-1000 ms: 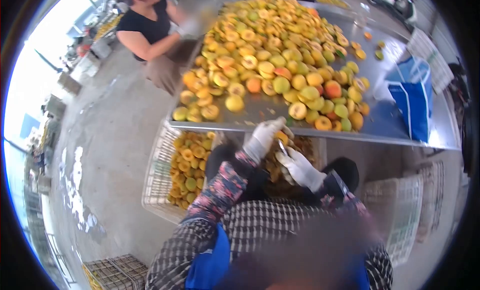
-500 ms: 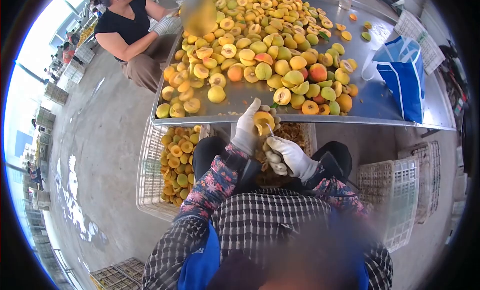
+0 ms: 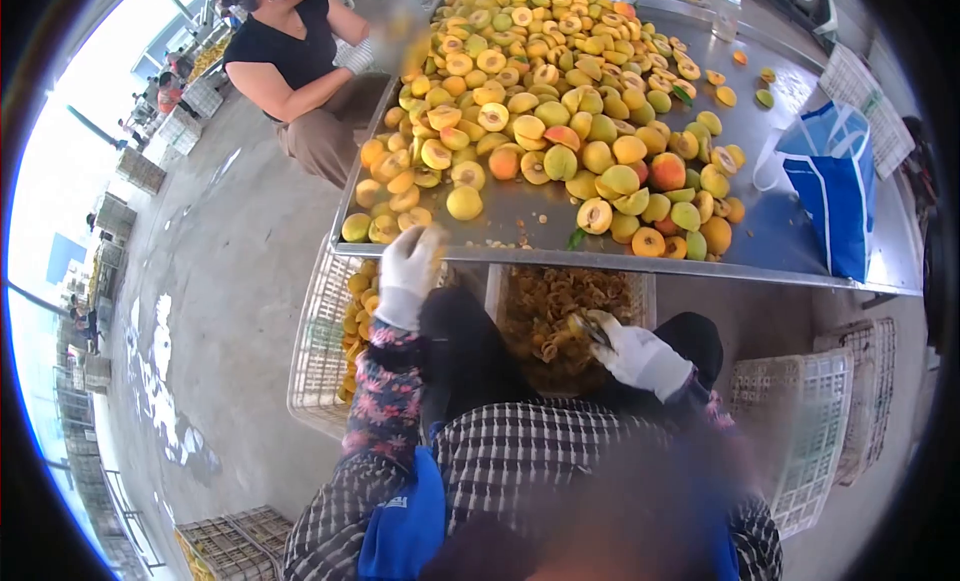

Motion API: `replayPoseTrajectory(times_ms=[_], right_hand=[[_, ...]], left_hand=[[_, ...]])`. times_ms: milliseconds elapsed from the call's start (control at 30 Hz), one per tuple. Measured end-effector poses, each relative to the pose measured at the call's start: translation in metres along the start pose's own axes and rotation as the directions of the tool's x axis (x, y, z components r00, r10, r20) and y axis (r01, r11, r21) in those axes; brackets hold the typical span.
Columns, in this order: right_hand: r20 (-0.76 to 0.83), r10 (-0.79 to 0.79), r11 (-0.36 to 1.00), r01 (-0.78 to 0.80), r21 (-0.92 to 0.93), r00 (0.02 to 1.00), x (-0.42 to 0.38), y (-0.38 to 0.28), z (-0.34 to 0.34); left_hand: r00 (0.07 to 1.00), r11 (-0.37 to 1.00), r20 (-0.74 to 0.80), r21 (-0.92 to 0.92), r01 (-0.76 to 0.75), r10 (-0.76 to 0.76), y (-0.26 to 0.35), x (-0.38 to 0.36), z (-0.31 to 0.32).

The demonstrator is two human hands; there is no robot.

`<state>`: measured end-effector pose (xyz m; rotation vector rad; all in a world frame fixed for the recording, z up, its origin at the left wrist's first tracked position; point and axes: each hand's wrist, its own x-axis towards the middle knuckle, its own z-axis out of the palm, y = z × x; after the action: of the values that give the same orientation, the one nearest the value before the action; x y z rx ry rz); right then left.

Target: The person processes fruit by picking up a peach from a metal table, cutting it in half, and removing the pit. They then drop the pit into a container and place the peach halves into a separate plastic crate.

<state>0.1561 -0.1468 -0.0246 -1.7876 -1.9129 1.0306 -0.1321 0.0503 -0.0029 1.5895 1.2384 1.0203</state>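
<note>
My left hand (image 3: 405, 279), in a white glove, is at the table's front edge above a crate of peach halves (image 3: 357, 311). Motion blurs its fingers, and a yellowish smear shows along their right side; I cannot tell whether a peach half is in them. My right hand (image 3: 645, 359), gloved too, is closed on a small metal pitting tool (image 3: 592, 329). It hangs over a crate of brown peels and scraps (image 3: 555, 306) between my knees. In front, a large heap of halved yellow peaches (image 3: 560, 111) covers much of the metal table (image 3: 500, 226).
A blue and white bag (image 3: 830, 196) stands on the table's right side, with a clear jar (image 3: 727, 19) farther back. White plastic crates (image 3: 795, 421) are stacked at my right. Across the table corner sits a co-worker (image 3: 290, 71) in a black top.
My left hand has moved left and down from in front of me to above the peach crate. My right hand has moved right and slightly down with the tool, apart from the peach half.
</note>
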Motion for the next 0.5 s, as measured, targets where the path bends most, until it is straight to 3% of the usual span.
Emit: replayPoseTrajectory(times_ms=[67,133,233,300,333,367,433,467,500], right_hand=[[-0.018,0.011,0.998,-0.012,-0.055,1.0,-0.007,0.011,0.012],[-0.063,-0.026,0.996,0.021,-0.084,0.998,-0.004,0.022,0.022],[-0.055,-0.018,0.997,0.014,-0.073,0.998,0.002,0.025,0.031],[-0.058,-0.006,0.999,0.003,-0.045,0.998,0.006,0.035,0.045],[-0.142,-0.073,0.993,0.06,-0.099,0.987,0.011,0.047,0.057],[-0.222,-0.146,0.988,0.13,-0.088,0.964,0.011,0.045,0.06],[-0.178,-0.297,0.946,0.263,-0.191,0.938,0.015,0.062,0.076],[-0.142,-0.093,0.986,0.071,-0.15,0.986,0.016,0.07,0.088],[-0.018,-0.044,0.982,0.04,-0.186,0.999,0.018,0.075,0.09]], left_hand=[[0.996,0.926,-0.08,0.378,-0.01,0.043,-0.054,0.019,-0.039],[0.969,0.853,-0.116,0.506,-0.13,0.216,-0.048,0.027,-0.046],[0.948,0.819,-0.038,0.516,-0.251,0.315,-0.029,0.046,-0.02],[0.964,0.839,0.018,0.489,-0.24,0.266,-0.035,0.062,0.008],[0.967,0.868,0.042,0.433,-0.245,0.252,-0.054,0.077,0.021],[0.948,0.794,0.047,0.534,-0.291,0.316,-0.055,0.079,0.034],[0.93,0.691,0.01,0.666,-0.281,0.368,-0.066,0.076,0.056],[0.939,0.681,-0.021,0.694,-0.234,0.344,-0.079,0.078,0.064],[0.975,0.698,-0.004,0.699,-0.156,0.223,-0.064,0.074,0.063]])
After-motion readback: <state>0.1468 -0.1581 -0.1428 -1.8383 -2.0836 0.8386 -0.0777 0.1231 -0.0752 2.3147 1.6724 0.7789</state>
